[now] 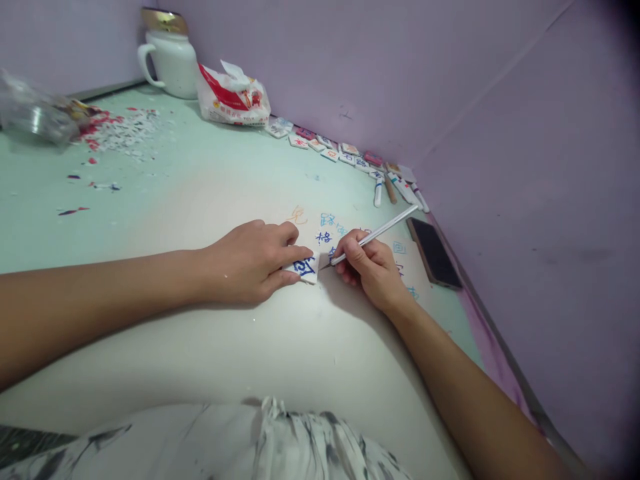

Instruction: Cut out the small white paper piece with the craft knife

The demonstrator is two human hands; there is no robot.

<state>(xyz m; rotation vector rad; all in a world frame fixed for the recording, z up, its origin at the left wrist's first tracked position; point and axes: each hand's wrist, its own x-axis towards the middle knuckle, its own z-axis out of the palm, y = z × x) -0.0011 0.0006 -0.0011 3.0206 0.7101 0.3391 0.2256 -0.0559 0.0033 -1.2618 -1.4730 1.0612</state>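
A: Far left on the surface (165, 193)?
B: Clear plastic wrap (30, 117) at the edge, then a heap of white and red scraps (123, 130) just beside it. A few loose bits nearer, red and blue.

A: Behind that?
B: White jug (173, 57) with a gold lid in the corner, upright. Next to it a crumpled bag (233, 100), red and white, touching the wall.

A: And the left hand (250, 263)?
B: Lying flat on the surface, in the middle. Fingers (293, 257) narrow, pressing down on a small white tile (306, 268) with a blue character on it. Holding the tile by its left part; thumb under, forefinger on top.

A: Where exactly is the tile?
B: On the surface, between both hands, near the centre. Right edge free.

A: The right hand (370, 270)?
B: Just beside the tile, resting on the surface. Fingers closed around a thin white pen (377, 233), held as for writing. Tip at the right edge of the tile; cannot tell if really touching. Shaft tilted up to the right.

A: Around the hands?
B: Blue characters drawn on the surface itself, also one orange mark behind the left hand.

A: Further right?
B: Row of tiles (330, 150) along the wall, then some markers (400, 190). Dark phone (434, 253) lying flat near the right wall, apart from the right hand.

A: Bottom?
B: Grey-and-white cloth (280, 443) at the near edge.
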